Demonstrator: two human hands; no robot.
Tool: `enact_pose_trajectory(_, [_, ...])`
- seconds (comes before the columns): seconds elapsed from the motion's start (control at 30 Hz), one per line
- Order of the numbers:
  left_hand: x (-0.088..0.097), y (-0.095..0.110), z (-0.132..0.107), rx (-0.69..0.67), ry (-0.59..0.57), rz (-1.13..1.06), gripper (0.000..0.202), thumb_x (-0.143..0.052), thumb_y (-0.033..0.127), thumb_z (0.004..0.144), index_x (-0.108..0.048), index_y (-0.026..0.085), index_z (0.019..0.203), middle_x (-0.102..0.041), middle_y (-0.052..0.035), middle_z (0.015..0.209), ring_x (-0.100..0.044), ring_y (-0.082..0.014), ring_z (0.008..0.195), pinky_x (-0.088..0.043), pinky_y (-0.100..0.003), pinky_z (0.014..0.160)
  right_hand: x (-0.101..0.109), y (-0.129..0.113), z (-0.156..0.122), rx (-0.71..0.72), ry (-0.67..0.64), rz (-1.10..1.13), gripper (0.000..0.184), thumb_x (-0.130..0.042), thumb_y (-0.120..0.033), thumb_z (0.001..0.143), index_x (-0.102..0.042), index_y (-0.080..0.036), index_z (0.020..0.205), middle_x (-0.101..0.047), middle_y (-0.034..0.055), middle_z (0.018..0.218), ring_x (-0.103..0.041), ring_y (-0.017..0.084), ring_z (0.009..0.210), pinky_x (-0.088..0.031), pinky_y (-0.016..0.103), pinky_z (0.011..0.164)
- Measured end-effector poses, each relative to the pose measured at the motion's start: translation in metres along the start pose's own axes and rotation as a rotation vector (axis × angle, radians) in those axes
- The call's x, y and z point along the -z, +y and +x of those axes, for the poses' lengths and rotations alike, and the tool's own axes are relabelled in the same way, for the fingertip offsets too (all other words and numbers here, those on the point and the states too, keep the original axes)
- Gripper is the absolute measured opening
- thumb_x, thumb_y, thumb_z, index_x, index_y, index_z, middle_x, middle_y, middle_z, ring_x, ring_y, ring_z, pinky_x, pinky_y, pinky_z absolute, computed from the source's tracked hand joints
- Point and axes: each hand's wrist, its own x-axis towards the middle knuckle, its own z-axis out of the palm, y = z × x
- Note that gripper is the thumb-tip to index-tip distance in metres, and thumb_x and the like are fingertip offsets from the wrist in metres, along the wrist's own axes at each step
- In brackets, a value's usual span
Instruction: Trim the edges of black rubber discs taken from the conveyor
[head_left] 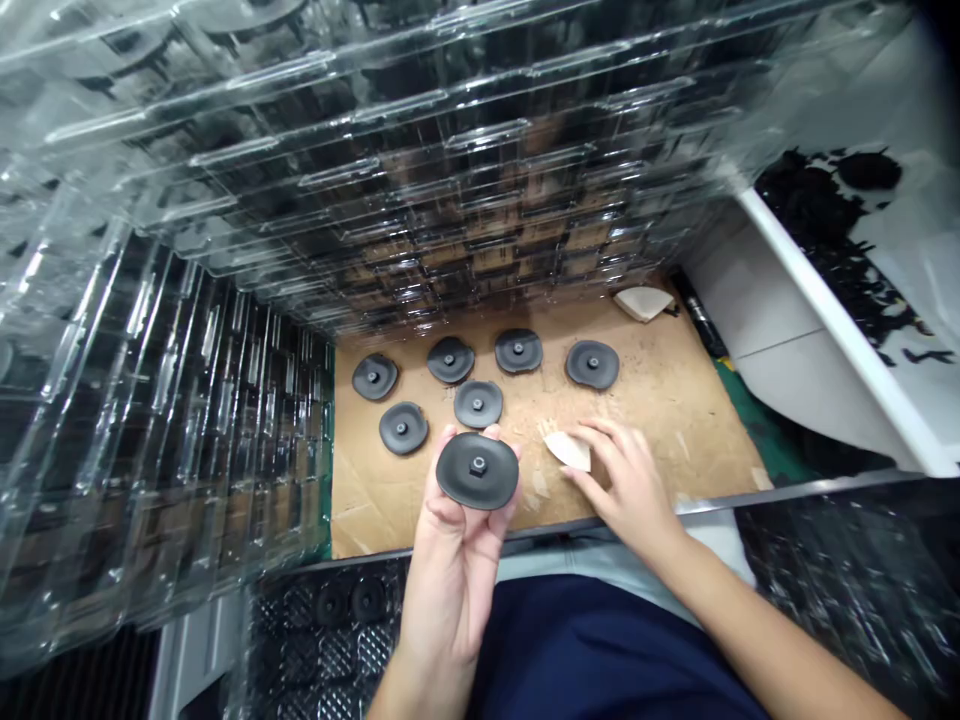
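Note:
My left hand (454, 545) holds a black round disc (478, 470) with a small nut at its centre, fingertips curled round its rim, above the near edge of a brown cardboard sheet (675, 410). My right hand (626, 475) rests on the cardboard to the right, its fingers closed on a small pale scrap (568, 450). Several more black discs (478, 403) lie flat on the cardboard beyond my hands.
Tall stacks of clear plastic trays (337, 180) wall in the back and left side. A white bin (840, 300) of black scraps stands at the right. Another pale piece (643, 302) lies at the cardboard's far right. A tray with black parts (337, 620) sits below left.

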Motion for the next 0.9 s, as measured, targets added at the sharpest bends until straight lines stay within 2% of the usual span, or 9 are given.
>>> enact_pose_trajectory(0.1, [-0.001,0.001,0.001,-0.013,0.021,-0.007,0.053,-0.074,0.041,0.065,-0.061,0.031,0.115,-0.066,-0.0058,0.117,-0.062,-0.0254,0.109,-0.053,-0.034,0.091,-0.006,0.003,-0.003,0.05,0.022,0.007,0.032,-0.062,-0.038,0.081,-0.065,-0.019,0.107,-0.06,0.0121,0.114,-0.05,0.031,0.107,-0.04,0.051,0.092])
enact_pose_trajectory(0.2, [-0.002,0.0,0.001,-0.062,0.022,-0.006,0.047,-0.075,0.037,0.066,-0.063,0.029,0.111,-0.064,-0.0068,0.121,-0.06,-0.0257,0.111,-0.05,-0.037,0.094,0.003,-0.008,0.007,0.099,0.028,0.066,0.024,-0.06,-0.035,0.084,-0.066,-0.02,0.102,-0.063,0.0095,0.106,-0.055,0.026,0.1,-0.045,0.046,0.089])
enact_pose_trajectory(0.33, [-0.002,-0.002,0.002,-0.131,0.001,-0.021,0.045,-0.077,0.034,0.064,-0.063,0.029,0.107,-0.066,-0.0045,0.115,-0.062,-0.0219,0.108,-0.051,-0.032,0.092,0.028,-0.056,0.019,0.17,0.023,0.182,0.024,-0.059,-0.033,0.086,-0.065,-0.022,0.106,-0.06,0.0075,0.104,-0.059,0.019,0.097,-0.051,0.033,0.082])
enact_pose_trajectory(0.43, [-0.005,-0.003,0.0,-0.118,-0.037,-0.035,0.042,-0.075,0.029,0.068,-0.062,0.032,0.107,-0.067,-0.0012,0.112,-0.063,-0.0167,0.104,-0.053,-0.024,0.086,0.041,-0.096,0.02,0.3,-0.002,0.297,0.021,-0.057,-0.023,0.087,-0.067,-0.019,0.105,-0.058,0.0083,0.104,-0.06,0.015,0.092,-0.053,0.027,0.076])
enact_pose_trajectory(0.5, [-0.009,-0.003,-0.002,-0.111,-0.063,-0.044,0.042,-0.076,0.03,0.067,-0.061,0.035,0.107,-0.067,0.0008,0.113,-0.063,-0.0157,0.103,-0.052,-0.024,0.087,0.046,-0.111,0.019,0.376,-0.029,0.334,0.02,-0.055,-0.017,0.087,-0.069,-0.017,0.102,-0.058,0.009,0.102,-0.061,0.013,0.088,-0.053,0.024,0.07])
enact_pose_trajectory(0.63, [-0.016,-0.003,-0.006,-0.156,-0.122,-0.044,0.045,-0.078,0.029,0.062,-0.062,0.034,0.105,-0.067,0.0009,0.115,-0.062,-0.0156,0.106,-0.05,-0.021,0.089,0.051,-0.116,0.018,0.359,0.046,0.248,0.02,-0.058,-0.013,0.084,-0.071,-0.016,0.099,-0.059,0.0087,0.099,-0.06,0.014,0.086,-0.053,0.024,0.071])
enact_pose_trajectory(0.73, [-0.017,-0.003,-0.007,-0.129,-0.133,-0.035,0.043,-0.076,0.03,0.066,-0.061,0.037,0.107,-0.065,0.001,0.119,-0.061,-0.0179,0.109,-0.051,-0.024,0.09,0.054,-0.114,0.017,0.391,-0.005,0.246,0.021,-0.056,-0.014,0.085,-0.071,-0.016,0.1,-0.058,0.0094,0.099,-0.061,0.014,0.086,-0.054,0.023,0.069])
enact_pose_trajectory(0.83, [-0.017,-0.002,-0.008,-0.164,-0.13,-0.006,0.045,-0.078,0.029,0.063,-0.062,0.035,0.105,-0.066,0.0017,0.117,-0.06,-0.0168,0.111,-0.05,-0.021,0.09,0.054,-0.114,0.017,0.362,0.063,0.195,0.019,-0.058,-0.014,0.084,-0.071,-0.016,0.098,-0.058,0.0091,0.099,-0.06,0.014,0.084,-0.054,0.024,0.069])
enact_pose_trajectory(0.9, [-0.016,-0.002,-0.008,-0.145,-0.139,-0.005,0.044,-0.076,0.031,0.065,-0.062,0.036,0.105,-0.066,0.0018,0.117,-0.061,-0.0175,0.109,-0.05,-0.023,0.09,0.054,-0.114,0.017,0.379,0.038,0.208,0.02,-0.056,-0.013,0.085,-0.07,-0.015,0.1,-0.058,0.0099,0.1,-0.06,0.014,0.087,-0.054,0.023,0.071])
